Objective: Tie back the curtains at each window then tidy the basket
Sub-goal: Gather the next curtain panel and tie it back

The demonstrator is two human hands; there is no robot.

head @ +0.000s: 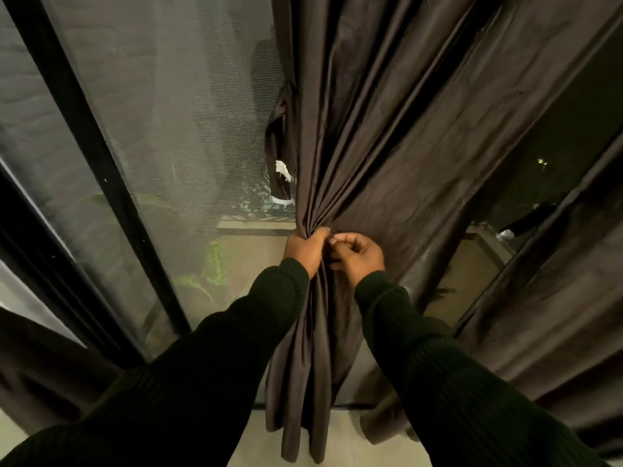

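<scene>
A dark brown curtain (387,129) is seen from above, hanging in front of a window with a mesh screen (188,129) and black frame (84,136). The fabric is gathered into a narrow bunch at mid-height, just right of the screen. The left hand (303,249) is wrapped around this bunch, fingers curled tightly over the folds. The right hand (357,254) is held just beside it, fingers curled and pinching the fabric or something small against it; which cannot be told. Dark ribbed sleeves (438,365) cover both arms. To do this step well, the gathered folds should probably be kept squeezed firmly by the left hand while a tie is passed round at that height, so that no pleats slip loose. No tie-back is clearly made out; a dark loop of cloth with a white tag (283,170) hangs behind the curtain's edge and may be one. The basket is not in view, and the curtain's top is cut off.
</scene>
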